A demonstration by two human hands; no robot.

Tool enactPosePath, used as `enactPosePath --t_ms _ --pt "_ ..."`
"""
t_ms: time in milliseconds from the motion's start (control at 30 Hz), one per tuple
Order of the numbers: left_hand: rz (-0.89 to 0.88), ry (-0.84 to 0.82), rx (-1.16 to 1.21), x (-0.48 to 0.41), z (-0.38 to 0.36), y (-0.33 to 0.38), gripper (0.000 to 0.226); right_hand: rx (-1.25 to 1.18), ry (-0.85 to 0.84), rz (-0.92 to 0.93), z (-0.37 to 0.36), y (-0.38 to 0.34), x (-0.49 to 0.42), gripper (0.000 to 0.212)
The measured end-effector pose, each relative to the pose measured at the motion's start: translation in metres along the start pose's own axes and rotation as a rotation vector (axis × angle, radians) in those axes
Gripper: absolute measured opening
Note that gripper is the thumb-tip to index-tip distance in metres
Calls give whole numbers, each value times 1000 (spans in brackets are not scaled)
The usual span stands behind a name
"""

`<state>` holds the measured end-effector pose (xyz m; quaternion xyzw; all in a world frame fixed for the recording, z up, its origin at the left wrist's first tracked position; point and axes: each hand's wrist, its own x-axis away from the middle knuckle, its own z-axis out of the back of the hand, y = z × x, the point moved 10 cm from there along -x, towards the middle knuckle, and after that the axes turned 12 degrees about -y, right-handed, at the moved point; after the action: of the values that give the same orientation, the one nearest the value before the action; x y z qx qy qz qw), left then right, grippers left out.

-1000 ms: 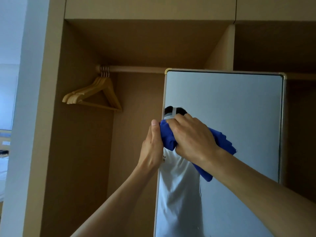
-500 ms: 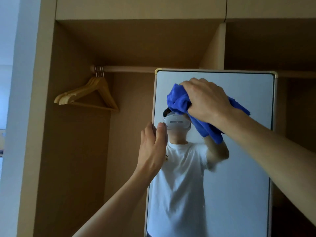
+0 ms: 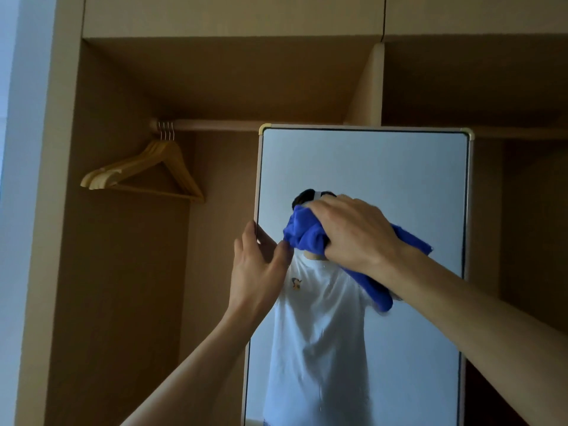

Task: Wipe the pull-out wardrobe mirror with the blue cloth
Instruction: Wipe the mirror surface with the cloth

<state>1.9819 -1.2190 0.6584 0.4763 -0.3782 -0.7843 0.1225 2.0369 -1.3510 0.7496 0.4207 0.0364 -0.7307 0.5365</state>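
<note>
Head view, mirror: the mirror point(image 3: 384, 167) stands pulled out in front of the wardrobe point(image 3: 123, 287), its top edge just below the rail point(image 3: 221, 125) and its glass facing the person.
Cloth: the cloth point(image 3: 302, 233) is bunched into a wad against the glass, near the mirror's left edge and well below its top edge; a loose tail hangs down to the right under the wrist.
Right hand: the right hand point(image 3: 356, 235) has its fingers curled over the wad, gripping it and pressing it to the glass (a bunched cloth probably makes a firmer pad than a flat one).
Left hand: the left hand point(image 3: 255, 265) grips the mirror's left edge just beside the cloth, thumb on the front and fingers behind the frame. It likely braces the pull-out panel so it does not give under the push.
Reflection: a white T-shirt shows in the glass below the cloth.
Elsewhere: wooden hangers point(image 3: 147, 176) hang at the rail's left end, well apart from the mirror.
Stage: wiping looks under way; which parts of the glass are already clean cannot be told.
</note>
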Motion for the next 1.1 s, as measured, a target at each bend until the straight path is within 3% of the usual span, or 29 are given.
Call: enactPosePath --t_ms 67,267,300,367,500,600,700,867,1100 --pt "23 10 11 3 0 4 21 9 14 -12 14 13 -8 19" --pt "70 83 15 8 -9 15 26 104 141 -52 55 51 -22 25" --pt "66 87 -2 9 -10 19 38 102 154 -56 57 55 -21 25" --pt "78 88 -35 6 -15 19 88 91 157 -46 55 59 -14 22" --pt "103 110 -50 4 -17 15 106 102 55 -4 28 52 4 19" --pt "96 109 -54 5 -18 16 104 93 -8 29 8 43 19 17" --pt "84 127 -76 8 -20 20 100 112 -4 58 -4 36 34 7" --pt "86 147 -107 13 -20 23 101 74 15 67 -1 42 40 7" --pt "81 166 -159 14 -21 26 98 33 119 -28 42 82 29 23"
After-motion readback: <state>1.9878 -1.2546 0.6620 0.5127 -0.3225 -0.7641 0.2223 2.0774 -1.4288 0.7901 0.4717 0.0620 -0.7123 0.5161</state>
